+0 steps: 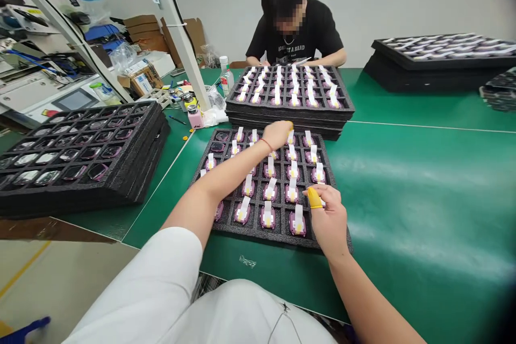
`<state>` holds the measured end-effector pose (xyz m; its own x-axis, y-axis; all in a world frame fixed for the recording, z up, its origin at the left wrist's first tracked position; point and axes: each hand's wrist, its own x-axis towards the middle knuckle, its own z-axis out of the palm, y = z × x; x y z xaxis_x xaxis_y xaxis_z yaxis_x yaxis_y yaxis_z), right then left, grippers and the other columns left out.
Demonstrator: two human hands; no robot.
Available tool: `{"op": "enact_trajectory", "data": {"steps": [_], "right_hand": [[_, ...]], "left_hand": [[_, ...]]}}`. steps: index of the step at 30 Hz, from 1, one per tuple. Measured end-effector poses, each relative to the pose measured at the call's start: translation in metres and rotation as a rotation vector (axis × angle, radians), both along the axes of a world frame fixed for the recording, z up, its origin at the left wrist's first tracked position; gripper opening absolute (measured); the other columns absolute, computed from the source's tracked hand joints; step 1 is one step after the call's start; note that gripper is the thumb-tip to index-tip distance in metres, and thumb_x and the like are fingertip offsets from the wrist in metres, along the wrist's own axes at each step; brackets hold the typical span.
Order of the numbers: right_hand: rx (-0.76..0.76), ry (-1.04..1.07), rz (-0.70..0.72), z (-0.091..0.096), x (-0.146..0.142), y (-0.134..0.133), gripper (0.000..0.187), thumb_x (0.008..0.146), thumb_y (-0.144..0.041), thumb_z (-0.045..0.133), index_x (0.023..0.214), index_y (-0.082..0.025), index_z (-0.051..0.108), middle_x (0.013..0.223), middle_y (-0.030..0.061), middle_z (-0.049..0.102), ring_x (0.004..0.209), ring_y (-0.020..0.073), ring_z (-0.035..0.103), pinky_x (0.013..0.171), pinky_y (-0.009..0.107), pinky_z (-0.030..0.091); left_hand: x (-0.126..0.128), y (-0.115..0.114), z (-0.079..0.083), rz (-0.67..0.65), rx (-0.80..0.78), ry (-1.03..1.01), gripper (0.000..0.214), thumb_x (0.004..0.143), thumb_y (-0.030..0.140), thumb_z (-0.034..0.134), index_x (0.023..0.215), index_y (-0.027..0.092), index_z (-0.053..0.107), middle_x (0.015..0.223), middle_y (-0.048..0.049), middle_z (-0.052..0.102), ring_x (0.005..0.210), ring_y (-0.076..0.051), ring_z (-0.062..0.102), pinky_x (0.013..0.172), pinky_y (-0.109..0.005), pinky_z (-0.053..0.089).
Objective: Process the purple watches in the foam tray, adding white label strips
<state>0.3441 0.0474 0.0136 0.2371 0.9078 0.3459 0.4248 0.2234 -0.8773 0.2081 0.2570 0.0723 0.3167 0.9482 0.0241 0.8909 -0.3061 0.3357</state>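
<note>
A black foam tray lies before me, its compartments holding small purple rounded-square watch-like cases with white strips and yellow tape. My left hand reaches across to the tray's far side, its fingers curled down over a compartment. A yellow finger cot shows at its edge; whatever those fingers touch is hidden. At the tray's near right corner is my right hand, with a yellow finger cot on its thumb. Its thumb and fingers are pinched together over the right column, and I cannot make out what is between them.
Behind my tray rises a stack of filled foam trays. Another tray stack stands left, a third back right. A pink bottle and a clear bottle stand near a white post. A person sits opposite.
</note>
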Motion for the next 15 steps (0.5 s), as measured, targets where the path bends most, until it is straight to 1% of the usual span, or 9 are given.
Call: {"op": "enact_trajectory", "data": {"steps": [2,4,6,7,9,11,13,15], "right_hand": [[-0.004,0.005,0.024,0.002,-0.004,-0.003,0.016,0.085,-0.028,0.056,0.071,-0.025,0.063,0.090,0.0058,0.066,0.097,0.0259,0.054,0.087,0.047,0.043],[-0.002,0.004,0.050,0.003,-0.008,-0.006,0.016,0.085,-0.028,0.056,0.071,-0.025,0.064,0.090,0.0055,0.066,0.096,0.0255,0.055,0.086,0.046,0.043],[-0.005,-0.001,0.080,0.002,-0.012,-0.008,0.015,0.085,-0.028,0.057,0.072,-0.026,0.065,0.090,0.0053,0.066,0.095,0.0252,0.055,0.085,0.046,0.044],[-0.007,-0.008,0.094,0.001,-0.013,-0.007,0.015,0.084,-0.028,0.058,0.072,-0.026,0.065,0.089,0.0051,0.067,0.095,0.0251,0.055,0.084,0.045,0.044],[0.001,-0.031,0.111,-0.003,-0.015,-0.005,0.014,0.083,-0.028,0.058,0.072,-0.025,0.066,0.088,0.0049,0.068,0.093,0.0248,0.056,0.082,0.045,0.045],[0.017,-0.054,0.110,-0.008,-0.015,-0.001,0.015,0.083,-0.029,0.059,0.070,-0.025,0.065,0.085,0.0048,0.068,0.090,0.0245,0.056,0.081,0.044,0.046],[0.025,-0.067,0.104,-0.013,-0.015,0.003,0.017,0.083,-0.029,0.059,0.068,-0.024,0.065,0.084,0.0049,0.068,0.089,0.0243,0.057,0.081,0.045,0.045],[0.016,-0.074,0.107,-0.016,-0.016,0.005,0.018,0.083,-0.029,0.058,0.068,-0.024,0.065,0.084,0.0052,0.068,0.089,0.0241,0.057,0.082,0.045,0.045]], "left_hand": [[-0.053,0.006,0.004,0.116,-0.020,0.084,0.034,0.095,0.036,0.059,0.122,0.016,0.058,0.125,-0.0100,0.060,0.109,-0.022,0.061,0.093,-0.044,0.054],[-0.107,0.011,0.005,0.206,-0.054,0.148,0.036,0.095,0.036,0.059,0.124,0.016,0.057,0.126,-0.0103,0.059,0.110,-0.023,0.061,0.093,-0.045,0.054],[-0.149,0.015,0.002,0.238,-0.135,0.195,0.036,0.094,0.036,0.059,0.123,0.015,0.057,0.124,-0.0097,0.060,0.108,-0.023,0.062,0.092,-0.044,0.055],[-0.165,0.017,-0.001,0.241,-0.173,0.210,0.035,0.094,0.036,0.060,0.123,0.015,0.058,0.124,-0.0097,0.060,0.108,-0.022,0.062,0.091,-0.044,0.055],[-0.187,0.021,-0.006,0.237,-0.230,0.229,0.036,0.094,0.035,0.060,0.123,0.015,0.057,0.124,-0.0098,0.060,0.107,-0.022,0.062,0.091,-0.043,0.055],[-0.199,0.025,-0.008,0.242,-0.252,0.239,0.035,0.094,0.036,0.060,0.122,0.015,0.058,0.122,-0.0096,0.061,0.106,-0.022,0.063,0.090,-0.043,0.056],[-0.207,0.027,-0.006,0.261,-0.236,0.245,0.033,0.094,0.037,0.060,0.118,0.014,0.060,0.118,-0.0084,0.063,0.104,-0.021,0.063,0.090,-0.043,0.055],[-0.211,0.022,-0.002,0.288,-0.180,0.239,0.031,0.090,0.037,0.065,0.109,0.012,0.063,0.112,-0.0075,0.066,0.104,-0.022,0.063,0.092,-0.040,0.053]]}}
